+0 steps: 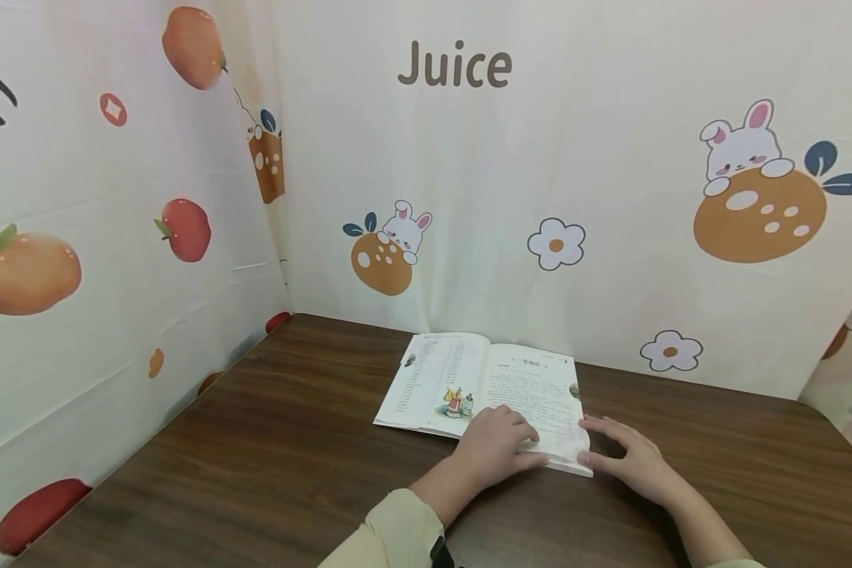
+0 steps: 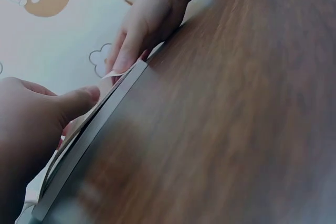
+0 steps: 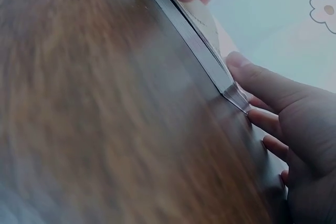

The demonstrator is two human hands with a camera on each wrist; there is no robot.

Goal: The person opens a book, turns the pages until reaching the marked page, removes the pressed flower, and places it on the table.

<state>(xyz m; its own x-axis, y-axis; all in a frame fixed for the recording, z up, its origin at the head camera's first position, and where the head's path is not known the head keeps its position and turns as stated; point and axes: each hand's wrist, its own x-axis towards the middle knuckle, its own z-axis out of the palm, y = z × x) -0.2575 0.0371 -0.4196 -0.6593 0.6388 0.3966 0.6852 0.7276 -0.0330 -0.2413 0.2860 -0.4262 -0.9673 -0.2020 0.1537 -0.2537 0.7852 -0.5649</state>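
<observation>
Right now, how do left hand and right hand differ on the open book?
The left hand lies on top of the open book, on the right page's lower part; the right hand sits on the wooden table at the book's near right corner. Left fingers rest over print; right fingertips work the page edges. Both touch the right-hand page.

Dark wood-grain tabletop (image 1: 255,457) pushed into a corner, with cream curtains (image 1: 468,197) hanging along its far and left edges. They're printed with bunnies on oranges, daisies, red and orange fruit, plus "Juice" in brown. Lighting's soft and even.
</observation>
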